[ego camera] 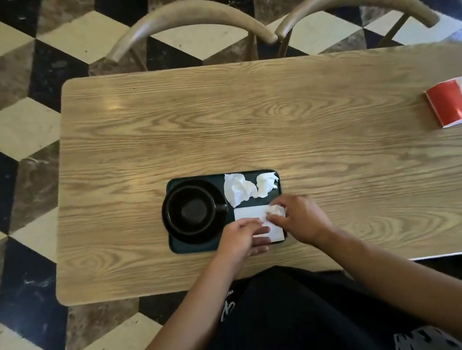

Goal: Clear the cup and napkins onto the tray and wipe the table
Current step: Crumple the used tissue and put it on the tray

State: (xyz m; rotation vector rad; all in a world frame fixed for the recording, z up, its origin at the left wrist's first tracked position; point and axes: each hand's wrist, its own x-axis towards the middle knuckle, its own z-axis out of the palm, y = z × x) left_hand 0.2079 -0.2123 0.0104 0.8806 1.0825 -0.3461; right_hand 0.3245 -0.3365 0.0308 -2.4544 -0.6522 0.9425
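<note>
We see the black cup [192, 210] on its saucer [220, 226] at the left of the dark tray [180, 247], two crumpled napkins [239, 188] at its far right. Our right hand [299, 218] fingers pinch a small napkin wad [275, 211]; our left hand [239, 239] fingers press a flat white napkin [248, 211] on the tray. A red box [447, 102] sits far right on the tabletop [275, 117].

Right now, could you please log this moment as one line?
left hand: on flat napkin | right hand: holding crumpled napkin | cup: on tray

Two wooden chairs [186, 19] — a red-and-white box [454, 101] at the table's right end.
</note>
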